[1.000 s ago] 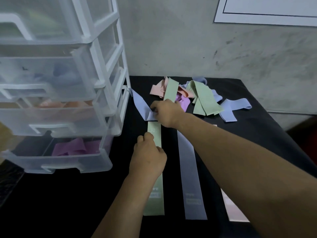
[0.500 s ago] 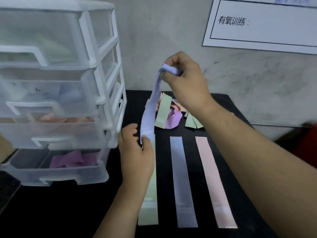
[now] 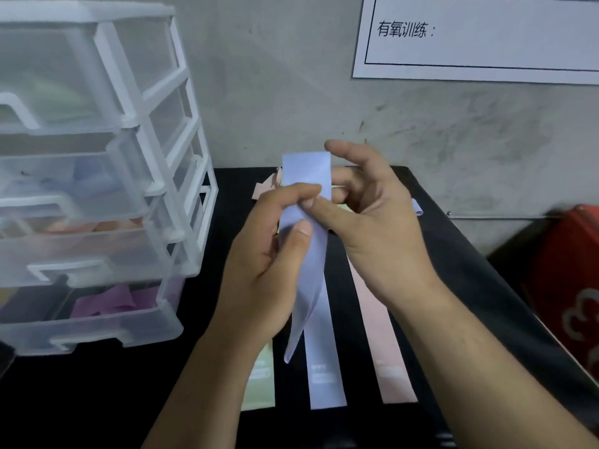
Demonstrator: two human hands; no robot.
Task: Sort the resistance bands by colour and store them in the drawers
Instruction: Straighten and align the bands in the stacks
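Pinching a blue band (image 3: 306,170): left hand (image 3: 259,264), right hand (image 3: 379,228) (forefinger raised).

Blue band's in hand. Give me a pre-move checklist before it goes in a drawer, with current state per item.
1. Grip: left hand grips the blue band, right hand pinches its upper part: ok.
2. Band gathered: its lower end hangs loose below the left hand: not ok.
3. Colour match: second drawer from the top shows blue contents through its clear front: ok.
4. That drawer open far enough to drop the band in: cannot tell.
5. Rest stored: flat green band, flat blue band and flat pink band lie on the table: not ok.
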